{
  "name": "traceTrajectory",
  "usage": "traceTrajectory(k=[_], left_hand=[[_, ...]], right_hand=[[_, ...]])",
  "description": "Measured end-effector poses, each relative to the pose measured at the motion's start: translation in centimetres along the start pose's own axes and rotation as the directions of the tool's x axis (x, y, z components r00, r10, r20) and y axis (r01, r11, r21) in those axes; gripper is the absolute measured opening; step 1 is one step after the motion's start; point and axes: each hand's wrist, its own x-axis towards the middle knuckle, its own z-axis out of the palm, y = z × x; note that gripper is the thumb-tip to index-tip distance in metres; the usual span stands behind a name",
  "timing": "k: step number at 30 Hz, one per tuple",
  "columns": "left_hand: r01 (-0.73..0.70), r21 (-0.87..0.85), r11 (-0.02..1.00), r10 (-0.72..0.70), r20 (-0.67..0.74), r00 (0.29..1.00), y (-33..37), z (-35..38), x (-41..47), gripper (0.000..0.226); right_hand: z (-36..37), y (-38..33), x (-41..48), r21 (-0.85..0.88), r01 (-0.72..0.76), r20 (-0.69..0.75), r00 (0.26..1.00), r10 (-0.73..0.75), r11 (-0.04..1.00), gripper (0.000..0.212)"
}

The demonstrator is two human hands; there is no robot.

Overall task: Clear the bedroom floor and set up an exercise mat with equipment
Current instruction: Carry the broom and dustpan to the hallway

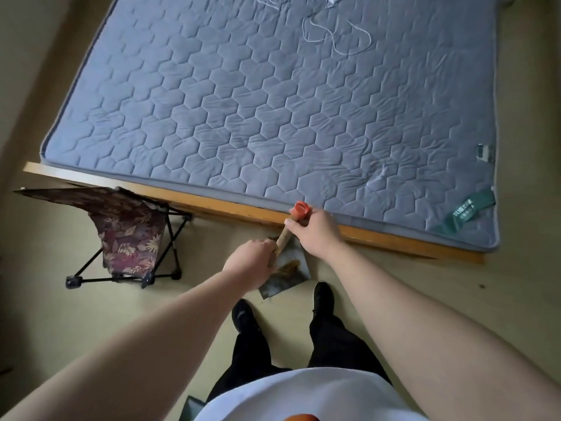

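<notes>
Stick: a wooden stick with an orange cap is held aslant over the floor, just before the bed frame.
Grip: the left hand is clamped round the lower part, and the right hand just under the cap.
Foot: a grey flat piece lies beneath; what it is cannot be told.
Method: short strokes away from the frame are judged best.
Hazard: the chair nearby is best avoided.
</notes>
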Motion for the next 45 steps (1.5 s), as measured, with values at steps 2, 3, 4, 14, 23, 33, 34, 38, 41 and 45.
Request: traceTrajectory(k=[2,3,4,14,23,33,34,38,41,45], left_hand=[[-0.008,-0.014,1.000,0.008,-0.022,1.000,0.0,0.4,-0.1,0.012],[-0.006,-0.024,1.000,0.005,-0.032,0.999,0.0,0.5,-0.1,0.012],[-0.002,-0.036,0.999,0.000,-0.040,0.999,0.0,0.5,-0.1,0.013],[-0.017,-0.075,0.997,0.007,-0.130,0.992,1.0,-2.9,-3.4,0.027],[-0.253,0.095,0.963,0.266,-0.164,0.950,2.6,-7.1,-7.8,0.032],[-0.610,0.208,0.764,0.634,-0.072,0.770,8.0,-6.1,-12.6,0.023],[-0.634,0.201,0.747,0.657,-0.076,0.750,8.7,-6.0,-13.2,0.024],[-0.727,0.171,0.665,0.743,-0.046,0.668,12.9,-5.0,-15.9,0.026],[-0.786,0.167,0.595,0.796,0.017,0.605,16.4,-3.7,-17.7,0.028],[-0.832,0.182,0.523,0.832,0.103,0.545,22.2,-1.1,-20.6,0.034]], right_hand=[[0.0,0.1,0.0,-0.003,-0.001,-0.005,1.000,0.001,1.000,0.030],[-0.1,0.1,0.0,-0.010,0.003,-0.002,1.000,-0.003,1.000,0.031],[-0.2,0.0,0.0,-0.020,0.008,0.002,1.000,-0.008,1.000,0.032],[-3.5,-2.5,-2.7,-0.041,0.182,-0.038,0.982,-0.184,0.982,0.031],[-4.9,-4.7,-9.2,-0.042,0.286,-0.242,0.927,-0.287,0.957,0.020],[-4.7,0.7,-20.9,0.065,0.156,-0.636,0.767,-0.080,0.986,0.023],[-5.1,1.4,-22.0,0.071,0.138,-0.662,0.747,-0.057,0.988,0.023],[-6.6,4.7,-28.2,0.116,0.091,-0.759,0.651,0.029,0.989,0.021],[-7.5,7.3,-32.4,0.141,0.064,-0.815,0.574,0.079,0.988,0.023],[-8.8,11.9,-38.5,0.196,0.047,-0.856,0.495,0.148,0.979,0.023]])
